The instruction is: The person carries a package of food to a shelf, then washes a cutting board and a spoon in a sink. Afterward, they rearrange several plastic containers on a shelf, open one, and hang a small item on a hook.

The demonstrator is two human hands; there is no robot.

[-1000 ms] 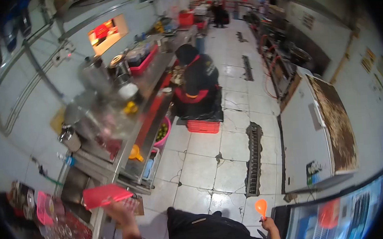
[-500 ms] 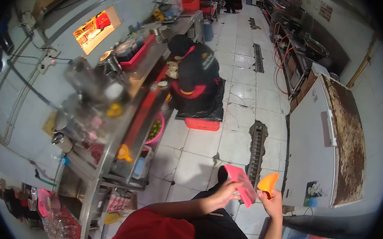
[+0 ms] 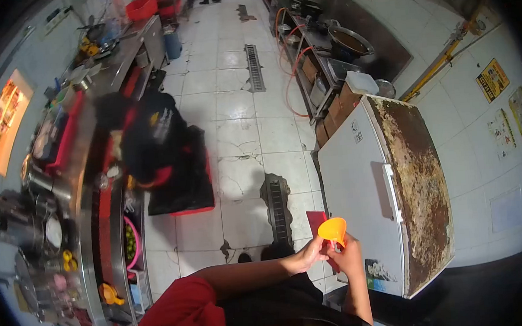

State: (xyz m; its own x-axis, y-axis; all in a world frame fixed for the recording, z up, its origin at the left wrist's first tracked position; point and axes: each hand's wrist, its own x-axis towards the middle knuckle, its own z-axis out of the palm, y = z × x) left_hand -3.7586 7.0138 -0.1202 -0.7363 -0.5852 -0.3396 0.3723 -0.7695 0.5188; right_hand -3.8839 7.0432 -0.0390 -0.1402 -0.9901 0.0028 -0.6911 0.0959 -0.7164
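An orange funnel [image 3: 332, 230] points its wide mouth upward in front of me, with my right hand [image 3: 349, 257] closed around its lower part. Right beside it, my left hand [image 3: 305, 258] has its fingers closed on a flat, dark pink packet-like piece [image 3: 315, 221]. The packet stands behind the funnel, which covers part of it. Both hands nearly meet below the funnel's mouth, so the fingertips partly overlap and the funnel's spout is hidden.
A rusty-sided white chest freezer [image 3: 358, 174] stands close on my right. To the left, a co-worker in black [image 3: 163, 145] sits beside the steel counter [image 3: 83, 218]. A drain grate [image 3: 278, 207] with broken edges lies in the tiled floor [image 3: 237, 170] ahead.
My view has turned to the right. The hands have come together, and the funnel now stands in front of the pink packet instead of beside it.
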